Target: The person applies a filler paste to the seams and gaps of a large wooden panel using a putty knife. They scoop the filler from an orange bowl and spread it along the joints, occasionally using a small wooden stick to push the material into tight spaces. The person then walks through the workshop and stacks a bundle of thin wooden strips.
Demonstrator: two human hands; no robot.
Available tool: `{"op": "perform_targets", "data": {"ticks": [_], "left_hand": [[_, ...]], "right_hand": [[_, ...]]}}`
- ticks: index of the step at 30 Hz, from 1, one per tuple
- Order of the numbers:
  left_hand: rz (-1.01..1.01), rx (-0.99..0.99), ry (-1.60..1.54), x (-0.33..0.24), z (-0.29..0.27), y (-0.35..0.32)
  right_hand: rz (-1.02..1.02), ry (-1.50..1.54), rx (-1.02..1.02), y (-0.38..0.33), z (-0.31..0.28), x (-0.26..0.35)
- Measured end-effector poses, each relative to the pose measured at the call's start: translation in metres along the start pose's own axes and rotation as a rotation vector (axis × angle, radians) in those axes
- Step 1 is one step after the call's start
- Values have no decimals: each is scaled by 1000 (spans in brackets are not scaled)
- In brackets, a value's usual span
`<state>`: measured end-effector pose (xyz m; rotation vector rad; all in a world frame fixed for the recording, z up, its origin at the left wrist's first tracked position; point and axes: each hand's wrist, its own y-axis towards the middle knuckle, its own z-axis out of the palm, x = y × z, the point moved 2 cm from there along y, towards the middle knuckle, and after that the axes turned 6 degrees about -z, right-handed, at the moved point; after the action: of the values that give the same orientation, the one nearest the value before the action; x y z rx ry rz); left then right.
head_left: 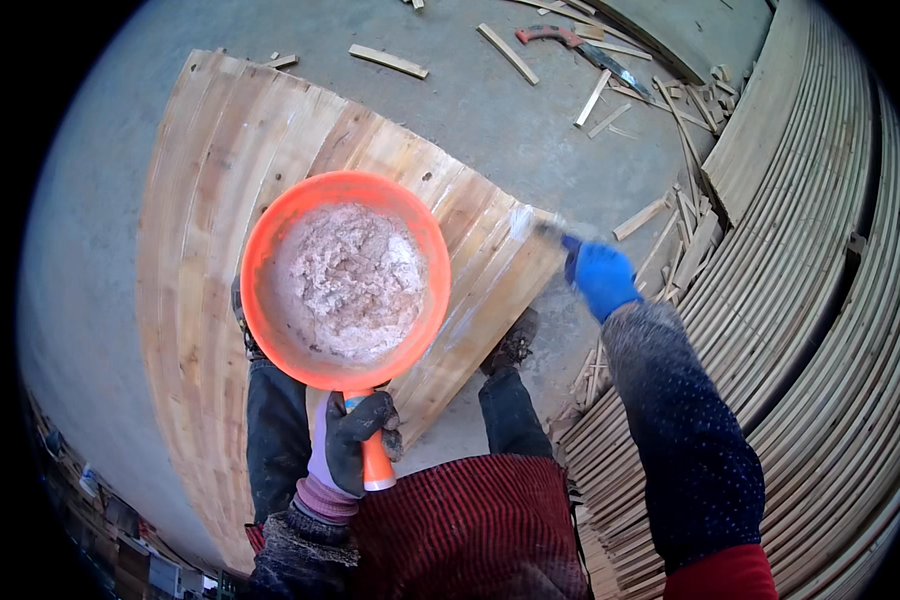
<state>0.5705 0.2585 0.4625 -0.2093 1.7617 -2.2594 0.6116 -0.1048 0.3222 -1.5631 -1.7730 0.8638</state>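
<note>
My left hand [353,440], in a black and lilac glove, grips the handle of an orange plastic scoop [438,300]. Inside the scoop lies a lumpy, pinkish-white paste [355,275]. Beneath it is a wooden panel [205,200] of joined planks, with pale streaks along some seams. At the panel's far right corner, my right hand [602,278] in a blue glove is closed around what looks like a putty knife [550,230], blurred by motion. Its blade is beside a white smear [520,222] on the wood. The scoop hides the panel's middle.
Long stacked wooden boards [800,250] fill the right side. A handsaw [610,65] with a red handle lies on the concrete floor [450,60] among wood offcuts [388,61]. My shoe [510,343] is close to the panel's right edge.
</note>
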Motion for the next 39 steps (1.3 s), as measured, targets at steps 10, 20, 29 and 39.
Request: {"op": "perform_targets", "data": {"ticks": [10, 20, 29, 39], "left_hand": [[-44, 15, 6, -1, 3, 7], [-9, 7, 22, -1, 2, 4], [-116, -15, -11, -8, -1, 7], [-51, -19, 25, -1, 3, 4]], "right_hand": [[43, -38, 59, 51, -30, -7], [345, 1445, -314, 14, 46, 25], [395, 641, -406, 48, 105, 101], [169, 135, -485, -1, 103, 41]]}}
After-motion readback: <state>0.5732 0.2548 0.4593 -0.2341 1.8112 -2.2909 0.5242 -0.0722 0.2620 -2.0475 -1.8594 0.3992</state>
